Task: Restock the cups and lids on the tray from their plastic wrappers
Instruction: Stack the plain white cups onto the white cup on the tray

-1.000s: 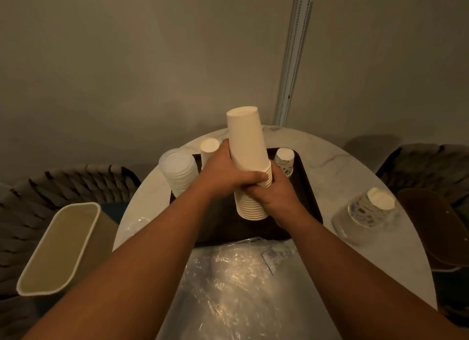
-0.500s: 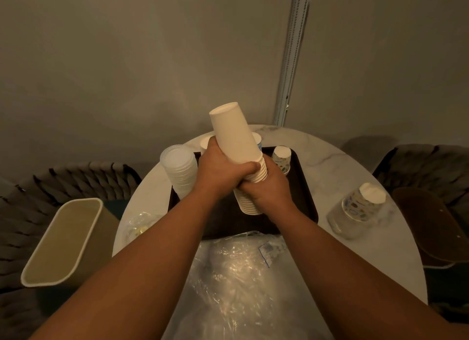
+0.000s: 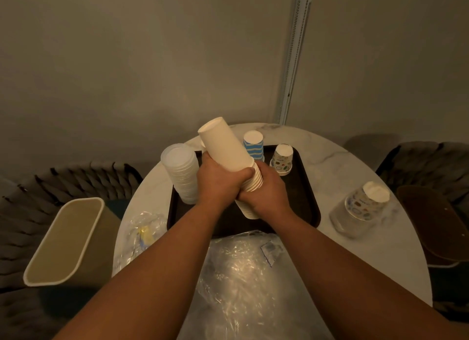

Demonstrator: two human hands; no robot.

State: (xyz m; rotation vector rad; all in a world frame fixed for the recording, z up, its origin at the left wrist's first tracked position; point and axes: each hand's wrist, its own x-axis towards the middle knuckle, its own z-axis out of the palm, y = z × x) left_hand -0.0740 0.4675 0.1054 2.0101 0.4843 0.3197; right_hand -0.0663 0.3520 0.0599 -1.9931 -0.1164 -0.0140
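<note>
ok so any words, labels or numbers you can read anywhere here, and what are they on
No text is legible.
Small blue-edged label on the clear plastic wrapper: print too blurred to read.
Patterned paper cup on the dark brown tray: a small dark mark, unreadable.
Wrapped patterned cup stack lying on the white marble table: only coloured shapes, no legible words.
Plain white paper cup stack in both hands: no print.
</note>
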